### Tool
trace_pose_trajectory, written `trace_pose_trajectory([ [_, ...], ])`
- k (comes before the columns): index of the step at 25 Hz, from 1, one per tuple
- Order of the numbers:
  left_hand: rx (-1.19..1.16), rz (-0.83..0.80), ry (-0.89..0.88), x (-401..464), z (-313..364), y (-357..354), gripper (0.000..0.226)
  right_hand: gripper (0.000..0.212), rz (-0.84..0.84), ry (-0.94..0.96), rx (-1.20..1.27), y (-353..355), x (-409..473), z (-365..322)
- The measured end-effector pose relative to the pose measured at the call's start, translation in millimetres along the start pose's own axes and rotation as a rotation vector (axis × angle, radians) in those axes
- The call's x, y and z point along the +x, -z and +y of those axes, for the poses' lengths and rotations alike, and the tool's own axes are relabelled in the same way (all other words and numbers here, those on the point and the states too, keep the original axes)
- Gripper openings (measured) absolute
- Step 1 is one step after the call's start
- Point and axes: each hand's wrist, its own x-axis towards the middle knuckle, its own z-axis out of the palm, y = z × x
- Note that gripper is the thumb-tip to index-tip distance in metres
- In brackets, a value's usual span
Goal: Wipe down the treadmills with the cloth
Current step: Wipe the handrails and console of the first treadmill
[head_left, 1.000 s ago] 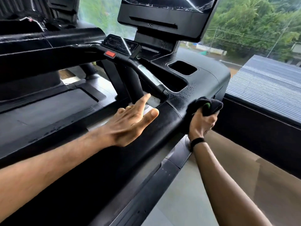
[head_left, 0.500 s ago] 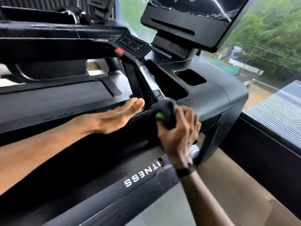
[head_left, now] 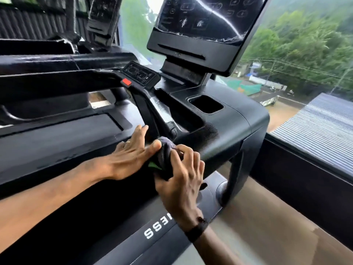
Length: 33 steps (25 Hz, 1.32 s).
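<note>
The person's right hand (head_left: 181, 176) is gripping a dark bunched cloth (head_left: 165, 152) with curled fingers, pressing it on the treadmill's side handrail (head_left: 215, 148) at the centre. At the cloth's nine o'clock the left hand (head_left: 129, 155) is lying flat, fingers straight, thumb touching the cloth. At twelve o'clock the console screen (head_left: 202, 22) is showing wet streaks; a red stop button (head_left: 126, 82) is sitting at ten.

I see both forearms bare, no sleeves reaching into view. My left hand (head_left: 129, 157) wears a thin gold ring (head_left: 127, 142) on one finger. My right hand (head_left: 181, 180) has a black band (head_left: 196, 229) around the wrist.
</note>
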Motion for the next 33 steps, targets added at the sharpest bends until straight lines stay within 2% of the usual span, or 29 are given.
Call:
trace_pose_trajectory([
  [2,0.102,-0.053,0.007,5,-1,-2,0.071,0.042,0.013,0.054,0.025,0,0,5],
  [3,0.121,-0.078,0.000,8,0,0,0.067,0.042,0.002,0.089,0.013,0,0,8],
  [4,0.116,-0.072,-0.029,15,-1,0,0.078,0.042,0.008,0.092,0.002,-2,6,18],
  [6,0.072,-0.026,-0.064,27,-2,-3,0.106,0.040,0.048,-0.043,-0.043,-1,36,50],
  [9,-0.105,-0.027,-0.019,37,-3,-5,0.107,0.039,0.064,-0.376,-0.106,1,72,85],
  [11,-0.125,-0.029,-0.027,36,-2,-6,0.105,0.041,0.047,-0.503,-0.116,1,79,88],
  [13,-0.103,-0.015,-0.053,37,-1,-7,0.106,0.042,0.049,-0.437,-0.138,-4,67,64],
  [17,-0.184,0.007,-0.046,48,-4,-9,0.114,0.043,0.090,-0.173,-0.103,-8,16,8],
  [20,-0.236,0.001,-0.038,49,-11,-10,0.120,0.040,0.050,-0.032,-0.068,-1,16,23],
  [22,-0.203,-0.023,-0.046,46,-10,-10,0.109,0.038,0.062,-0.089,-0.105,-1,37,53],
  [26,-0.199,-0.005,-0.062,43,-7,-10,0.106,0.041,0.049,-0.501,-0.177,-3,96,103],
  [27,-0.205,-0.006,-0.061,45,-9,-10,0.105,0.042,0.039,-0.541,-0.199,-6,101,101],
  [29,-0.189,-0.003,-0.079,53,-14,-11,0.104,0.043,0.031,-0.499,-0.248,-13,93,78],
  [33,-0.253,0.122,-0.172,72,-7,-15,0.106,0.050,0.080,-0.204,-0.164,-14,26,7],
])
